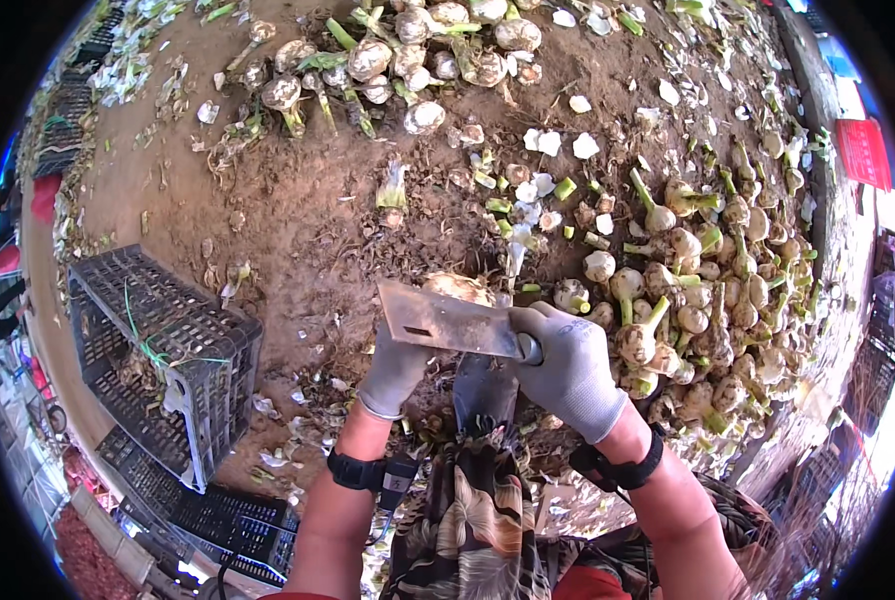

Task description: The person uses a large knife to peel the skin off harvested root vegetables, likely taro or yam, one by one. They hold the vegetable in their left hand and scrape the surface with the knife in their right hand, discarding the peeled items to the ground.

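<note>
My right hand (567, 360), in a grey-white glove, grips the handle of a broad cleaver (451, 319). Its flat, stained blade points left and has a small slot near the tip. Behind the blade a large pale bulb (459, 285) shows only its upper edge, apparently raised off the ground. My left hand (396, 371), gloved the same way, is at the bulb's lower left and seems to hold it. The blade covers its fingers. Below the cleaver, a dark boot (485, 394) stands between my hands.
A heap of stemmed bulbs (702, 300) lies on the right, beside a wooden beam (826, 225). More bulbs (395, 60) lie ahead. Cut green stem pieces (565, 187) and white scales (543, 142) litter the soil. At left is a black plastic crate (226, 360) on its side.
</note>
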Demonstrator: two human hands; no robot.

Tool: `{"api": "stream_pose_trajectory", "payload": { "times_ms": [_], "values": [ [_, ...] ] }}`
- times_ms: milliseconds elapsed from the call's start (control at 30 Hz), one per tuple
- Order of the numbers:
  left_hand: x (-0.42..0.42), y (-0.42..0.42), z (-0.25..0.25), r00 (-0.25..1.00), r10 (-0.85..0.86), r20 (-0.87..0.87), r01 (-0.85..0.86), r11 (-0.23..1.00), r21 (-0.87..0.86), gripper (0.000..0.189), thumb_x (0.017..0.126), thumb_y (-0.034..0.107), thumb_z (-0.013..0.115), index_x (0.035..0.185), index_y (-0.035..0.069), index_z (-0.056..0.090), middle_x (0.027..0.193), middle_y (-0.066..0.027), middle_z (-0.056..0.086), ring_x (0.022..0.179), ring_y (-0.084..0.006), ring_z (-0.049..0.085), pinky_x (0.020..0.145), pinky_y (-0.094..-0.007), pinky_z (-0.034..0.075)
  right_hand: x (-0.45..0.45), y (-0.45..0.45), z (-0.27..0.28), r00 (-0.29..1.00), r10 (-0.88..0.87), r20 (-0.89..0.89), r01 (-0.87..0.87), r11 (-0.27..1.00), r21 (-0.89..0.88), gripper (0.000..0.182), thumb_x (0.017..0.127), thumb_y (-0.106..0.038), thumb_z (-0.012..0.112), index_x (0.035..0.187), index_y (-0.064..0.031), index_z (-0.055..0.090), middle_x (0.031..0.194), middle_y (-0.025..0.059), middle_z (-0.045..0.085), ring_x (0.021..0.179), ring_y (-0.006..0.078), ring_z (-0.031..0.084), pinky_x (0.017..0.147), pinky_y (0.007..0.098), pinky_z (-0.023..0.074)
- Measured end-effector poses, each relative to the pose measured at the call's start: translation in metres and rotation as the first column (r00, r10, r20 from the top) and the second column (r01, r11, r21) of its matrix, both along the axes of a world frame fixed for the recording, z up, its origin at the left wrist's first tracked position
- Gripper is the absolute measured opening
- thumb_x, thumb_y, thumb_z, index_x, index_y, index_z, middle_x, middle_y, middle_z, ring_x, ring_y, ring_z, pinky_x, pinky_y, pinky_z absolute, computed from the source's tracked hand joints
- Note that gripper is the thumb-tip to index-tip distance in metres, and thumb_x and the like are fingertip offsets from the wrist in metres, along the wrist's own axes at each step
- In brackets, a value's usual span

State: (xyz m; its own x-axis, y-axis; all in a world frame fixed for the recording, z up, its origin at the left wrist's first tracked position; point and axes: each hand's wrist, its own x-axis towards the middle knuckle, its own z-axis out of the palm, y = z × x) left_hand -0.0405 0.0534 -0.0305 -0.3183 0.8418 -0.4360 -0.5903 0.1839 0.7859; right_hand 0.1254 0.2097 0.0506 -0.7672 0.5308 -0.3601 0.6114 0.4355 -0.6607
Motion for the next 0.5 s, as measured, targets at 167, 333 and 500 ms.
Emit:
{"api": "stream_pose_trajectory", "payload": {
  "times_ms": [167, 333, 500],
  "values": [
    [-0.002, 0.008, 0.014, 0.994, -0.105, 0.021, 0.104, 0.994, 0.032, 0.060, 0.091, 0.016, 0.079, 0.142, -0.001, 0.052, 0.134, -0.0081, 0.065, 0.122, -0.0177, 0.063, 0.106, -0.0352, 0.050, -0.002, 0.003, -0.015, 0.787, -0.595, 0.163, 0.517, 0.492, -0.701, 0.040, 0.089, -0.014, 0.078, 0.125, 0.0007, 0.070, 0.091, 0.0006, 0.073, 0.078, 0.0095, 0.066, 0.071, 0.0268, 0.0555],
    [-0.001, 0.015, 0.010, 0.880, -0.141, -0.453, 0.095, 0.988, -0.121, 0.052, 0.092, 0.009, 0.077, 0.138, 0.000, 0.055, 0.127, -0.0113, 0.068, 0.115, -0.0199, 0.066, 0.099, -0.0344, 0.053, -0.012, 0.002, -0.018, 0.669, -0.734, 0.117, 0.470, 0.295, -0.832, 0.030, 0.091, -0.009, 0.075, 0.120, -0.0020, 0.072, 0.094, 0.0003, 0.072, 0.087, 0.0082, 0.065, 0.083, 0.0259, 0.0537],
    [0.002, 0.025, 0.017, 0.896, -0.063, -0.439, -0.037, 0.976, -0.216, 0.036, 0.091, 0.004, 0.073, 0.125, 0.002, 0.061, 0.117, -0.0081, 0.071, 0.106, -0.0193, 0.068, 0.092, -0.0333, 0.054, -0.012, -0.015, -0.021, 0.910, -0.415, 0.014, 0.340, 0.725, -0.599, 0.028, 0.083, -0.012, 0.081, 0.108, -0.0048, 0.072, 0.104, 0.0096, 0.074, 0.089, 0.0169, 0.071, 0.081, 0.0319, 0.0555]
  ]
}}
